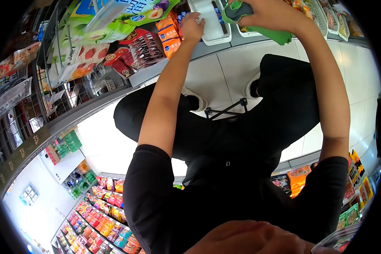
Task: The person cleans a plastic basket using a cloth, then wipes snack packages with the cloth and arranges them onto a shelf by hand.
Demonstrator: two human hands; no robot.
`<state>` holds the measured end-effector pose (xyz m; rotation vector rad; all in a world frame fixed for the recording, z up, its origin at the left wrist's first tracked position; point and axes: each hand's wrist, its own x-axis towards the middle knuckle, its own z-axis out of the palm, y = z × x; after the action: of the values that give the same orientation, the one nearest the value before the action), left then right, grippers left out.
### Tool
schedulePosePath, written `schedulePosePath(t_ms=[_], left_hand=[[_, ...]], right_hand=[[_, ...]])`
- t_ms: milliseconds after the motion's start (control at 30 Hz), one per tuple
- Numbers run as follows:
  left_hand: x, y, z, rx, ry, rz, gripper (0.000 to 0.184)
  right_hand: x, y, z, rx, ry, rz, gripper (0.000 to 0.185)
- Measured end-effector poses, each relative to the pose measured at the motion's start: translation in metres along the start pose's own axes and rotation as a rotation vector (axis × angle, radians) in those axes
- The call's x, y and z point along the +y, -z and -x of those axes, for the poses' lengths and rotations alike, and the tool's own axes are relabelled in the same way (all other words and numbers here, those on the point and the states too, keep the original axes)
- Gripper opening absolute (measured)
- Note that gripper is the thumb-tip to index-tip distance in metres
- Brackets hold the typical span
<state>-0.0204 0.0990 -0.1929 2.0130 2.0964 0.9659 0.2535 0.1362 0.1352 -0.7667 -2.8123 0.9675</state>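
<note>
A white plastic basket (212,37) stands at the shelf's edge, with a few dark stick-shaped packs (219,15) along its right inner side. My left hand (192,28) is closed at its left rim, thumb over the inner side, beside orange packets (171,40) and dark packs. My right hand (264,16) grips a green cloth (275,35) with a grey patch, just right of the basket. Part of the cloth hangs below my palm.
Red packets (144,47) and large green bags (108,31) lie left of the orange ones. White baskets of snacks (319,19) line the right. Below are my bent legs, a black folding stool frame (226,111) and the tiled floor. Snack shelves (98,220) stand at lower left.
</note>
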Motion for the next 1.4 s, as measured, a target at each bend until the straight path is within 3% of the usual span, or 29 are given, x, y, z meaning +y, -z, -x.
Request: schedulePosePath(t_ms=[67,133,167,267,300,400,533,733,1000,1233,1333,1400], left_hand=[[0.041,0.003,0.001,-0.252,0.111,0.144,0.033],[0.064,-0.007,0.002,-0.468,0.079,0.078,0.03],[0.059,-0.029,0.004,-0.534,0.071,-0.062,0.033],[0.082,-0.043,0.005,-0.638,0.302,-0.146,0.036],[0.079,-0.046,0.003,-0.693,0.279,-0.149,0.038],[0.081,-0.048,0.01,-0.705,0.205,-0.172,0.039],[0.085,-0.05,0.01,-0.678,0.255,-0.289,0.046],[0.082,-0.052,0.008,-0.803,0.373,-0.36,0.055],[0.079,-0.062,0.001,-0.848,0.579,-0.175,0.058],[0.065,-0.061,-0.006,-0.671,0.635,-0.006,0.063],[0.05,-0.063,-0.013,-0.752,0.833,0.335,0.062],[0.048,-0.061,-0.009,-0.664,1.006,0.766,0.04]], right_hand=[[0.001,0.003,0.0,0.018,0.021,-0.007,0.029],[-0.002,0.005,0.001,0.014,0.037,-0.009,0.027],[-0.001,0.005,0.001,0.017,0.049,-0.029,0.027],[0.001,0.004,0.001,0.018,0.071,-0.071,0.026],[0.001,0.005,0.002,0.017,0.066,-0.08,0.026],[0.003,0.009,0.005,0.031,0.06,-0.092,0.027],[0.005,0.011,0.007,0.122,0.056,-0.062,0.03],[-0.002,0.015,0.004,0.081,-0.028,-0.068,0.032],[0.003,0.014,0.005,0.104,0.004,-0.117,0.031],[0.004,0.015,0.004,0.115,0.023,-0.087,0.031],[0.005,0.014,0.003,0.107,0.026,-0.092,0.032],[0.008,0.011,0.003,0.115,0.046,-0.086,0.032]])
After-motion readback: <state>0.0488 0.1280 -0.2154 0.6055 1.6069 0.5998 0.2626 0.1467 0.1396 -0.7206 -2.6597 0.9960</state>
